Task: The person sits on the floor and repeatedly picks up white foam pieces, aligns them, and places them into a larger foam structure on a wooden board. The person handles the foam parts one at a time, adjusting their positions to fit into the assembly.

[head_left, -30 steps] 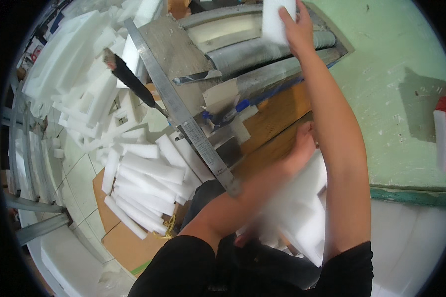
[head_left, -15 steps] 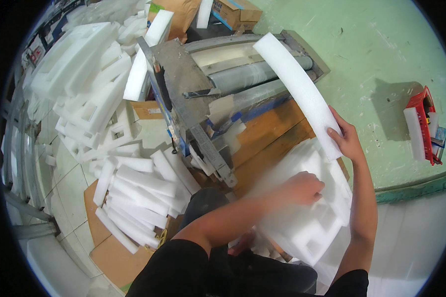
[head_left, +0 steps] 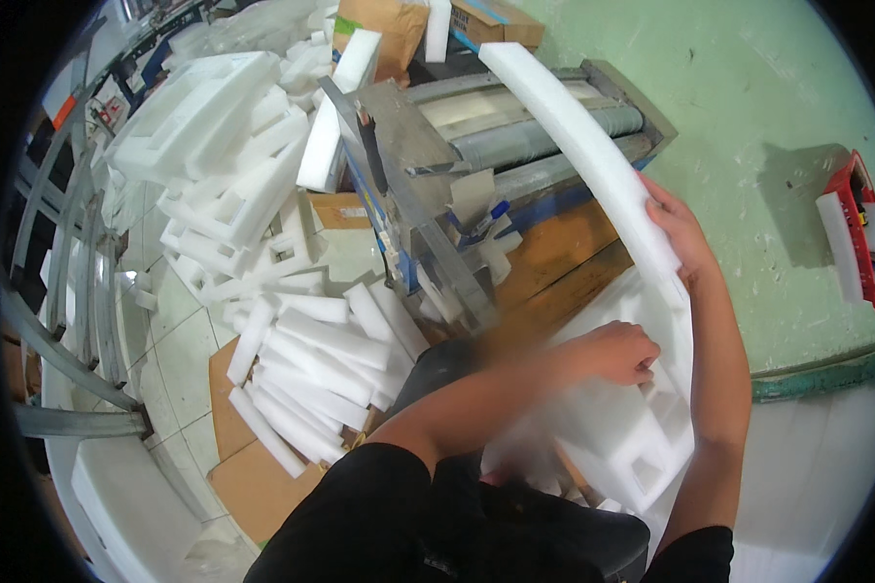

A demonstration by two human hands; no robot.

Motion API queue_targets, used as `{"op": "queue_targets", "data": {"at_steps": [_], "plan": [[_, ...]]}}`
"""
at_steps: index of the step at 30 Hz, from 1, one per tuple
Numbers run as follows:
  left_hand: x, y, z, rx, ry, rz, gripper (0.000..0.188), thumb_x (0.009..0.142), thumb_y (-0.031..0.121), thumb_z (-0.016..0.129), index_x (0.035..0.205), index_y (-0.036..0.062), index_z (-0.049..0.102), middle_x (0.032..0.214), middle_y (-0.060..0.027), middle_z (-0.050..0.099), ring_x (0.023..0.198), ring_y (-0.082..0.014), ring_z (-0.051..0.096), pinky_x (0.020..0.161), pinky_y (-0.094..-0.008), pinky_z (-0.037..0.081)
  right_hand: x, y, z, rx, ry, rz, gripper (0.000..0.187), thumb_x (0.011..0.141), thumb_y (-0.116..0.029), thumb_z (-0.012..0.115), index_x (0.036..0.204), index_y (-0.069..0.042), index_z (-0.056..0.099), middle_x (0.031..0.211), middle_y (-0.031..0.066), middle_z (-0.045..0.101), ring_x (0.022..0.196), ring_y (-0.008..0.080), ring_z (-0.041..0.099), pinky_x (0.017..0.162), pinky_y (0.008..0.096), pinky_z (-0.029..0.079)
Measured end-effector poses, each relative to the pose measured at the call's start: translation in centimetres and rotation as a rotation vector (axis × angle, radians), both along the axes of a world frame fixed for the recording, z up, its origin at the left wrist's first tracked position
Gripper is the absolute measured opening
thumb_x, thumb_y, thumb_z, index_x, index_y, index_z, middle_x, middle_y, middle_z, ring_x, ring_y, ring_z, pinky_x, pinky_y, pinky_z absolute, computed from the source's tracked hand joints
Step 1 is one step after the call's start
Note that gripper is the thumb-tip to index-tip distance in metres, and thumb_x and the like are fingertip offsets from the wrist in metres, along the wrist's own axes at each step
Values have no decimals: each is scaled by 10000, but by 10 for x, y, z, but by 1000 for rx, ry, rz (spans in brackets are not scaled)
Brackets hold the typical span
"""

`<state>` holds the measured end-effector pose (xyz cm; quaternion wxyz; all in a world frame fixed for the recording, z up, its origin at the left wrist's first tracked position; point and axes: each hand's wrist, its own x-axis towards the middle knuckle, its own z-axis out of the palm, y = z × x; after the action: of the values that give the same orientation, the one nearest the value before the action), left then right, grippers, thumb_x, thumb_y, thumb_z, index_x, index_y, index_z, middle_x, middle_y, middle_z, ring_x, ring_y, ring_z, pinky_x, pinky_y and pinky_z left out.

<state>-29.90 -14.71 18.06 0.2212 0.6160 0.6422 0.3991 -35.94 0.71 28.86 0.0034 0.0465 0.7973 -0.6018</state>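
Note:
My right hand [head_left: 679, 233] grips the near part of a long white foam strip [head_left: 578, 136], thumb on one side and fingers behind it. The strip leans up and away to the left, in front of the roller machine. Just left of my right forearm, my left hand [head_left: 624, 352] is closed with its fingers curled down, above a white foam block [head_left: 617, 447] with square cut-outs. Whether anything is inside those fingers is hidden. My left forearm crosses in front of the block and is partly smeared by motion.
A grey metal frame with rollers [head_left: 544, 136] stands ahead, beside brown boards [head_left: 564, 253]. Many foam strips [head_left: 311, 360] lie on cardboard [head_left: 253, 491] at left, with larger foam pieces [head_left: 204, 126] piled behind. A red basket [head_left: 854, 233] sits on the green floor [head_left: 749, 107] at right.
The view has shifted, so the surroundings sit further right. My right hand has raised the foam strip slightly, its far end swinging left. My left hand remains closed over the foam block.

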Motion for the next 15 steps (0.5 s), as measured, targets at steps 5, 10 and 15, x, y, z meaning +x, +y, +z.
{"op": "queue_targets", "data": {"at_steps": [5, 10, 15], "plan": [[-7, -11, -29, 61, 101, 75, 225, 885, 257, 710, 996, 64, 743, 1019, -180, 736, 1034, -393, 671, 923, -480, 527, 93, 24, 11, -176, 19, -19, 861, 936, -479, 720, 1564, 23, 412, 1485, 122, 562, 1293, 201, 572, 1105, 320, 421], [-16, -34, -63, 231, 157, 338, 366, 864, 276, 772, 1140, 43, 712, 1135, -195, 715, 1112, -389, 652, 995, -470, 503, 242, 37, 21, -222, 64, -126, 918, 920, -529, 730, 1559, 42, 403, 1516, 150, 534, 1362, 227, 529, 1138, 338, 397], [-1, -91, -75, -199, 16, 403, 811, 767, 307, 869, 1453, 31, 535, 1471, -223, 554, 1369, -389, 512, 1139, -457, 407, 374, 23, 10, 159, 123, -421, 804, 964, -373, 720, 1555, 64, 393, 1541, 189, 506, 1411, 257, 485, 1179, 375, 352]]}}
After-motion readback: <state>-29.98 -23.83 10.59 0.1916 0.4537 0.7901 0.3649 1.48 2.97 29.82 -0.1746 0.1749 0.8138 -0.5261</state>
